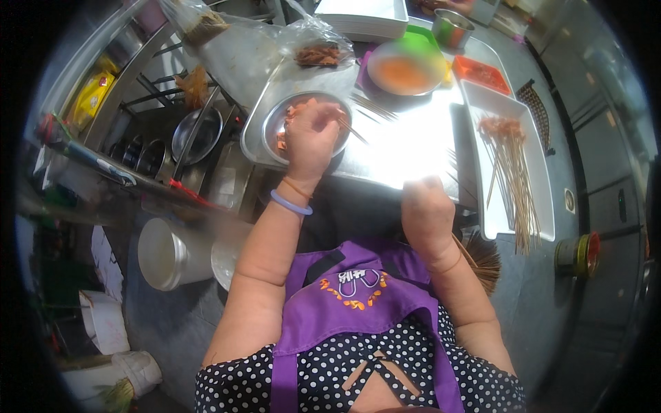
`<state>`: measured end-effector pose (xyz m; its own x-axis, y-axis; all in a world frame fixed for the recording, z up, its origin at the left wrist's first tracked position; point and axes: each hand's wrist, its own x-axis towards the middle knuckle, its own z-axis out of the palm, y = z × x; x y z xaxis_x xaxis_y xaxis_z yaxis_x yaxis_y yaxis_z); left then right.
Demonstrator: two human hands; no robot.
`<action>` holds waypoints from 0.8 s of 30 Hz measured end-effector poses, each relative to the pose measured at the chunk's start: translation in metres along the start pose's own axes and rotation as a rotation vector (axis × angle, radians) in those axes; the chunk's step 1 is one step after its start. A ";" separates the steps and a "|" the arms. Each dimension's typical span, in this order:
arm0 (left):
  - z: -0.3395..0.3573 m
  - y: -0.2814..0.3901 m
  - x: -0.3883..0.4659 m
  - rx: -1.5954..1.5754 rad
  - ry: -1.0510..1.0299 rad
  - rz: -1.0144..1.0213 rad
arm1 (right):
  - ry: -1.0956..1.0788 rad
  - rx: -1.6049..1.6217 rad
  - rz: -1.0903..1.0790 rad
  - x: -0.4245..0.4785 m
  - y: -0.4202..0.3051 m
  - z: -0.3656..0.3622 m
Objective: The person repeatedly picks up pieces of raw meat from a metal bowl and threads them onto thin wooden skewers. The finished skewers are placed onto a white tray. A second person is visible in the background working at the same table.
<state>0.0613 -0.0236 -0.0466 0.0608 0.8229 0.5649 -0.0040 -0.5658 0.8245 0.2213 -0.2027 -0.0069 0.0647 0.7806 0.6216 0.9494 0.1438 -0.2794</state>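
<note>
My left hand [312,131] is bent down over a round metal bowl [267,135] of pinkish-orange food pieces [299,107]. Its fingertips are partly hidden, and thin sticks [353,130] stick out beside them across the bowl's right rim; whether they are gripped is unclear. At the front edge of the metal table [330,168], my right hand [427,206] has curled fingers, their tips lost in glare. More thin skewers [374,107] lie right of the bowl. A white tray [497,217] at the right holds a bundle of skewers [516,191] with pinkish food [501,127] at their far ends.
A large blurred bowl [379,82] of orange contents, a red-orange tray [480,75], a metal pot [453,31] and stacked white trays [361,23] stand farther back. A plastic bag [323,38] holds brown food. Shelving is left; a white bucket [160,253] stands below. Another person's hand [454,6] shows at the top.
</note>
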 end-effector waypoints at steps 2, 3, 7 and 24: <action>0.001 0.003 -0.001 -0.027 -0.003 -0.027 | 0.017 0.008 -0.015 0.000 0.000 0.004; 0.002 0.005 -0.002 -0.042 -0.005 -0.043 | 0.020 0.016 -0.023 -0.001 0.000 0.006; -0.007 -0.014 -0.007 0.161 -0.032 0.088 | 0.028 0.016 -0.052 0.001 -0.003 0.015; -0.101 -0.005 0.044 0.853 -0.375 -0.083 | -0.031 -0.693 0.397 0.013 0.225 -0.074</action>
<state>-0.0365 0.0207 -0.0224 0.3465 0.8759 0.3358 0.7396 -0.4752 0.4765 0.4582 -0.2054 -0.0079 0.4392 0.7120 0.5478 0.8329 -0.5513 0.0488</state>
